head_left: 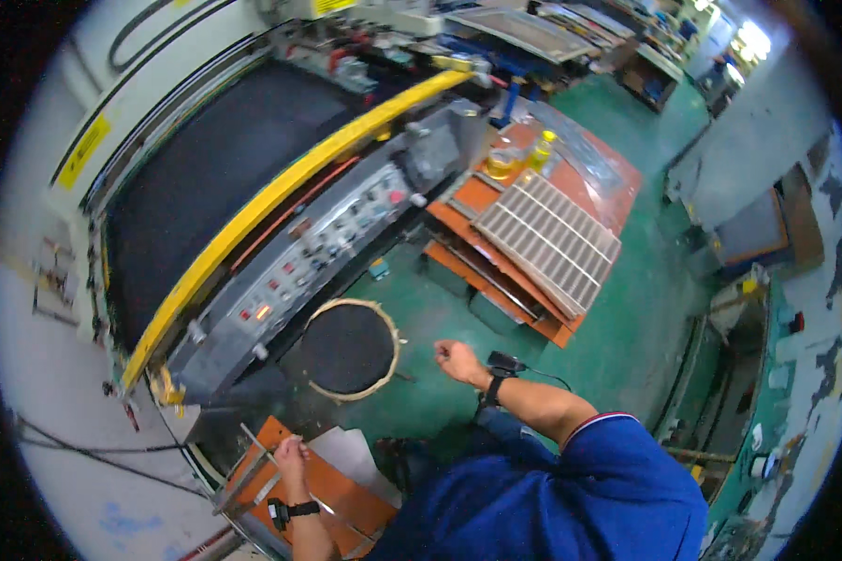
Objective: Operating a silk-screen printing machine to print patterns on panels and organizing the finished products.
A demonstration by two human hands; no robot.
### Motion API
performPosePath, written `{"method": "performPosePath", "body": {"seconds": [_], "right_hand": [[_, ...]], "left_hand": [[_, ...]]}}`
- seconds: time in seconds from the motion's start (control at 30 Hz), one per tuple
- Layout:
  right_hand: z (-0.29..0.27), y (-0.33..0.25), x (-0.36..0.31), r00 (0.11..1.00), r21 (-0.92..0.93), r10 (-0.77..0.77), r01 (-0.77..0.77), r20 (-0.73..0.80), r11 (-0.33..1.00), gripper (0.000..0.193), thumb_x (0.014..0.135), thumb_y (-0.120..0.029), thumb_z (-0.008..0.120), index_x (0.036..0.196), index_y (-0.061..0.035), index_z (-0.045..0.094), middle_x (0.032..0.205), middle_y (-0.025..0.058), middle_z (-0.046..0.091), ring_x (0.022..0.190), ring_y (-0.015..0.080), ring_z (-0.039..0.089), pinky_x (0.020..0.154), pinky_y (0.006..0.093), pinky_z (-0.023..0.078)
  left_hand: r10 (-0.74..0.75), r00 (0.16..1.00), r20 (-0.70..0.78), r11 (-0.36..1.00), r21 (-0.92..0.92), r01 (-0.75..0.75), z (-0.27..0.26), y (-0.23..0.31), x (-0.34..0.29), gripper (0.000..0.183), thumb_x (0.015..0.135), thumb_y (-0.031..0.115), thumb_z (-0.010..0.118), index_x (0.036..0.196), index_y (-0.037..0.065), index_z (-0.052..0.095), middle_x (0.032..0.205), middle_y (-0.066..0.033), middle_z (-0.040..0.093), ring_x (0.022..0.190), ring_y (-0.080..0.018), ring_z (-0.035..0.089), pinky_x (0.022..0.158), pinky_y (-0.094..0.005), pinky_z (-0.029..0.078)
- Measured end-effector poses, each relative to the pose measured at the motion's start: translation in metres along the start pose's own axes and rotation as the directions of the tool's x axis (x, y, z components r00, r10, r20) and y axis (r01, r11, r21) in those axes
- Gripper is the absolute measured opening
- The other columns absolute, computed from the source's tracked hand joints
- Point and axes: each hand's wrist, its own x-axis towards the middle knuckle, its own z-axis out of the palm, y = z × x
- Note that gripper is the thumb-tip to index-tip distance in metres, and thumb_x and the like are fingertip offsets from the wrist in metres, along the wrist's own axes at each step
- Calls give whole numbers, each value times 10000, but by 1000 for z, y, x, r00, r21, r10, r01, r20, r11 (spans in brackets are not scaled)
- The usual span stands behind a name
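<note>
At the lower left, my left hand hovers over or touches an orange board with thin metal bars on it. Its fingers are curled together; whether they grip anything is too small to make out. White paper sheets lie beside that hand. My right hand is held out in the air over the green floor, fingers curled in, with nothing showing in them. Both wrists carry black strapped devices. The round stool with a dark seat and pale rim stands between and beyond my hands.
A large machine with a black bed, yellow bar and control panel fills the left. Beyond my right hand, an orange table bears a slatted panel and a yellow bottle. A metal-framed rack stands at right.
</note>
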Motion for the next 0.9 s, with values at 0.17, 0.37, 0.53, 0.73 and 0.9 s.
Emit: {"method": "performPosePath", "body": {"seconds": [0.17,0.37,0.53,0.73,0.9], "right_hand": [[-122,146,-19,932,79,121,-100,-342,992,176,791,-144,528,872,-61,661,835,206,648,788,370,636,687,439,494],[-213,286,-45,680,305,482,-373,-553,876,173,828,-137,548,825,-38,690,749,72,663,716,152,594,659,303,476],[-273,261,-40,688,492,661,-482,-301,725,142,801,-32,547,784,27,676,773,134,686,710,227,662,639,325,524],[-303,262,9,593,707,779,-461,-204,536,289,875,-161,529,1082,35,577,899,129,659,760,250,621,664,360,495],[-278,318,29,490,834,848,-367,-203,412,417,846,-191,623,1187,20,506,874,101,633,711,214,576,639,355,483]], "left_hand": [[33,966,257,976,200,-87,156,52,3,163,916,163,554,932,24,636,712,-33,609,584,-82,548,522,-235,456],[105,798,594,849,365,-383,361,108,36,150,896,119,565,882,11,668,691,-39,631,599,-92,578,543,-250,472],[187,689,700,547,509,-665,496,145,96,329,848,306,597,1028,36,649,992,-190,652,932,-359,616,801,-388,484],[236,682,692,466,535,-704,646,184,172,391,814,294,605,1078,5,618,1079,-219,626,1044,-373,577,902,-428,449],[195,606,772,353,521,-777,729,164,218,587,828,332,582,1261,-54,491,1240,-290,521,1175,-405,492,1010,-439,388]]}}
